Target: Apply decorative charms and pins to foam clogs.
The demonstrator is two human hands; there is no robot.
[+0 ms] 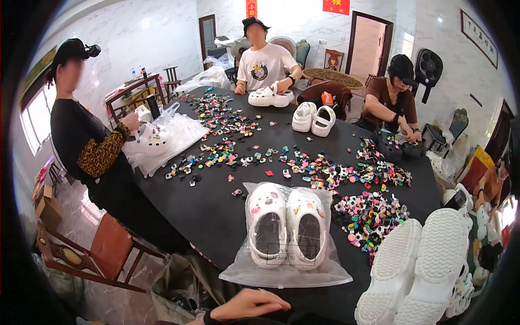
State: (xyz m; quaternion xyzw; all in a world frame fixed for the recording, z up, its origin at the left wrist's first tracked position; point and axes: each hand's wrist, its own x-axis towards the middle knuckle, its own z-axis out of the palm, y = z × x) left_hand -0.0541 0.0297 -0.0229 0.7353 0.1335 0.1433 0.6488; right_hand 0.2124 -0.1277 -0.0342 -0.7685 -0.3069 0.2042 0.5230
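Only one hand (246, 304) of the wearer shows, low at the frame's bottom edge, its wrist and forearm cut off there; which hand it is cannot be told. Just beyond it, the clear plastic bag (287, 273) veils a pair of white clogs (287, 230). To its right, two upturned white chunky-soled shoes (417, 268) run off the lower edge. Far beyond, the scattered small colourful charms (325, 170) are too tiny to identify.
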